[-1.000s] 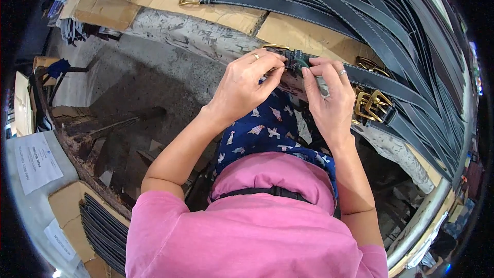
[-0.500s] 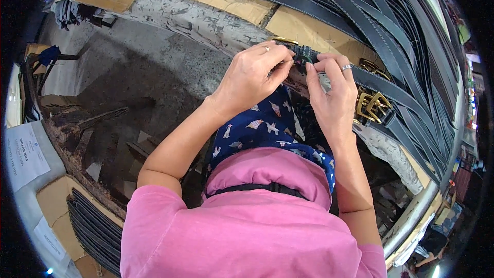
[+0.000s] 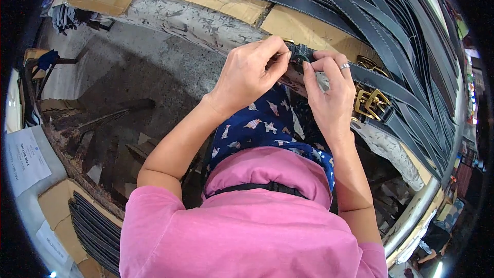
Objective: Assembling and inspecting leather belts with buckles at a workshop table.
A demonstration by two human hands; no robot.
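A dark leather belt [image 3: 378,79] with pale edge stitching lies along the table's near edge, its buckle end between my hands. My right hand [image 3: 330,85], with a ring on it, grips the belt beside a dark loop [image 3: 300,54], thumb below and fingers above. Just left of that loop, my left hand [image 3: 253,69] is closed in a pinch. Whatever is between its fingertips is hidden or too small to make out. Part of a brass buckle [image 3: 288,40] shows behind the left fingertips.
Several dark belts [image 3: 355,7] with brass buckles [image 3: 371,104] lie on cardboard [image 3: 303,28] ahead and to the right. A worn, padded table edge [image 3: 190,18] curves before me. At lower left, dark straps [image 3: 95,226] fill a cardboard box [image 3: 51,195].
My left hand has shifted slightly left, its pinched fingertips a little farther from the loop. My right hand keeps its grip on the belt, nearly still.
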